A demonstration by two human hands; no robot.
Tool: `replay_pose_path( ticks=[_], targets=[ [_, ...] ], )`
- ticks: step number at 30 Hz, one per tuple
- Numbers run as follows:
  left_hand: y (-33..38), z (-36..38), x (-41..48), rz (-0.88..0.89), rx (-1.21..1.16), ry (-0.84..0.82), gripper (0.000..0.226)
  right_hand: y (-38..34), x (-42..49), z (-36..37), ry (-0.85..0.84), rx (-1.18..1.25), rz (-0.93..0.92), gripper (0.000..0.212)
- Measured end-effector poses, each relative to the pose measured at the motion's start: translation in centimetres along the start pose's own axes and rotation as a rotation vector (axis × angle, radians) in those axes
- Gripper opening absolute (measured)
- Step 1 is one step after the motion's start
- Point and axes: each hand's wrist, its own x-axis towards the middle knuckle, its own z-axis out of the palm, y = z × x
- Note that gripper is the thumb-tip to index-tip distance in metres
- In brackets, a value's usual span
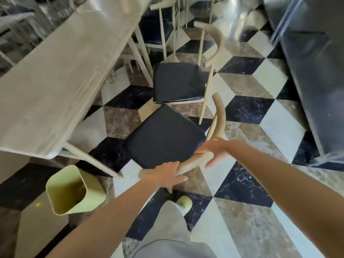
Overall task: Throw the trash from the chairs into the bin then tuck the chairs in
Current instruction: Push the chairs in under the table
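Note:
A chair with a black seat (163,135) and a curved wooden backrest (197,161) stands in front of me, pulled out from the long pale table (55,84). My left hand (165,174) and my right hand (212,148) both rest on the backrest, fingers curled loosely over the rail. A second chair with a black seat (176,82) stands just beyond it, also out from the table. A pale yellow bin (72,190) sits on the floor at lower left, beside a table leg. I see no trash on either seat.
More chairs (158,28) are pushed under the table farther back. A dark metal counter (312,71) runs along the right. The floor is checkered in black, white and brown tiles. My leg and shoe (184,202) are below the chair.

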Motion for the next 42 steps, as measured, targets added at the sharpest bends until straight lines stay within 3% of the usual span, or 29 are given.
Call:
replay_pose_path(
  ticks=[5,11,16,18,24,29,33,35,42],
  targets=[
    [4.2,0.7,3.6,0.033,-0.049,0.131,0.067,4.7,0.4,0.0,0.092,-0.092,-0.056,0.095],
    [5.7,1.5,6.6,-0.064,-0.152,0.254,0.058,9.5,2.1,-1.4,0.172,-0.148,-0.085,0.061],
    [5.6,2.1,7.0,-0.156,-0.203,0.305,0.069,12.0,4.2,-2.5,0.158,-0.204,-0.198,0.064],
    [5.6,2.3,7.2,-0.167,-0.226,0.325,0.064,12.6,4.9,-2.6,0.145,-0.23,-0.246,0.067],
    [6.2,1.7,6.5,-0.206,-0.285,0.333,0.104,13.5,6.2,-3.2,0.09,-0.258,-0.348,0.065],
    [6.9,1.4,6.1,-0.264,-0.28,0.318,0.091,14.2,6.7,-2.7,0.194,-0.252,-0.436,0.077],
    [7.3,1.5,6.1,-0.365,-0.267,0.256,0.067,15.2,6.9,-3.1,0.221,-0.218,-0.534,0.052],
    [7.5,1.7,5.9,-0.442,-0.222,0.273,0.057,15.8,7.0,-3.3,0.219,-0.247,-0.546,0.049],
    [8.5,0.9,5.7,-0.606,-0.271,0.197,0.057,16.7,7.2,-3.4,0.29,-0.177,-0.593,0.048]
  ],
)
